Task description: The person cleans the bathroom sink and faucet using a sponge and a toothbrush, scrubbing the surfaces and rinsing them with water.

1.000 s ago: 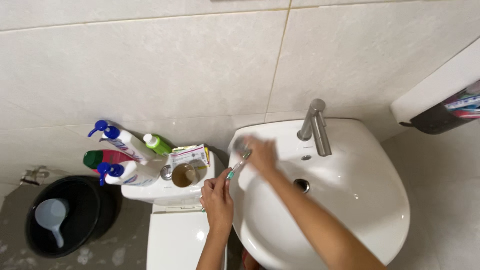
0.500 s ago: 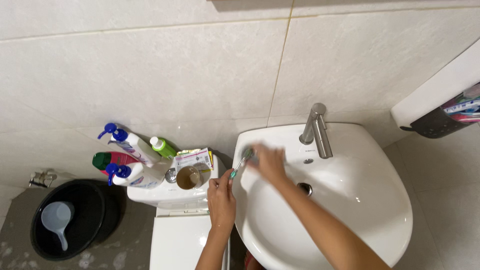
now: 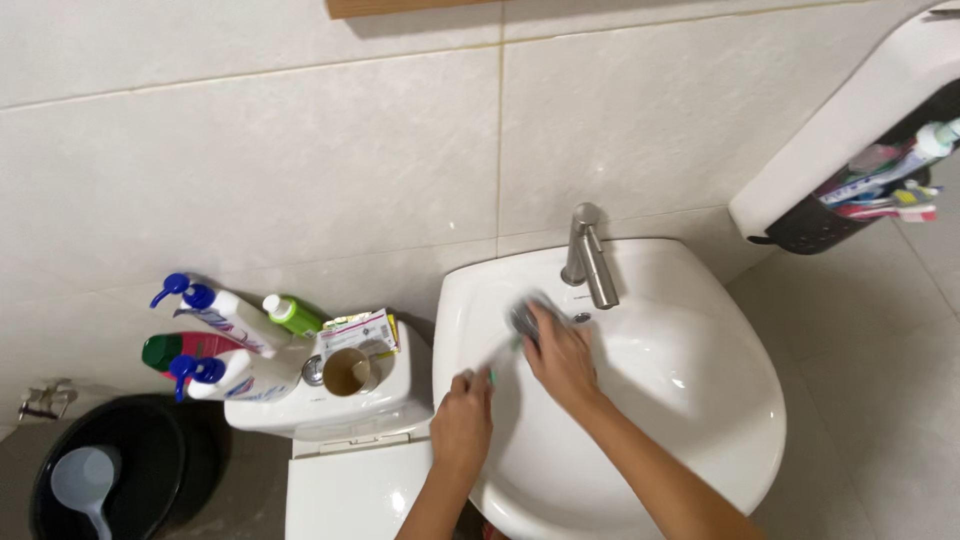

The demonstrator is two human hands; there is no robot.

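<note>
Head cam looks down at a white sink (image 3: pixel 700 440), centre-right of frame. Right hand (image 3: pixel 560 355) is inside the basin, upper-left part, fingers curled over a grey scrubber (image 3: pixel 525 315), pressed on the porcelain just left of the steel faucet (image 3: pixel 588 255); the scrubber is motion-blurred, so can't tell exactly what it is. Left hand (image 3: pixel 462 420) sits at the sink's left rim, lower centre of frame, clenched on a thin stick w/ green bit (image 3: pixel 497 368) poking up toward the right hand; blurred, could be a toothbrush, can't confirm. Hands near each other, not touching. Left of the sink: white toilet tank (image 3: pixel 330 410), lid carrying a cluster of stuff: two white pump bottles w/ blue heads (image 3: pixel 235 320), a green-capped bottle (image 3: pixel 292 315), a red bottle w/ green cap (image 3: pixel 180 350), a brownish cup (image 3: pixel 348 372), a small printed box (image 3: pixel 358 330) behind the cup. Lower left corner: black bucket (image 3: pixel 150 440) w/ a grey-blue scoop (image 3: pixel 85 480) inside; metal wall valve (image 3: pixel 40 400) just above-left of it. Upper right: white shelf unit w/ a dark basket (image 3: pixel 830 225) holding tubes and toothbrushes. Beige tile wall (image 3: pixel 300 150) fills the top half.
</note>
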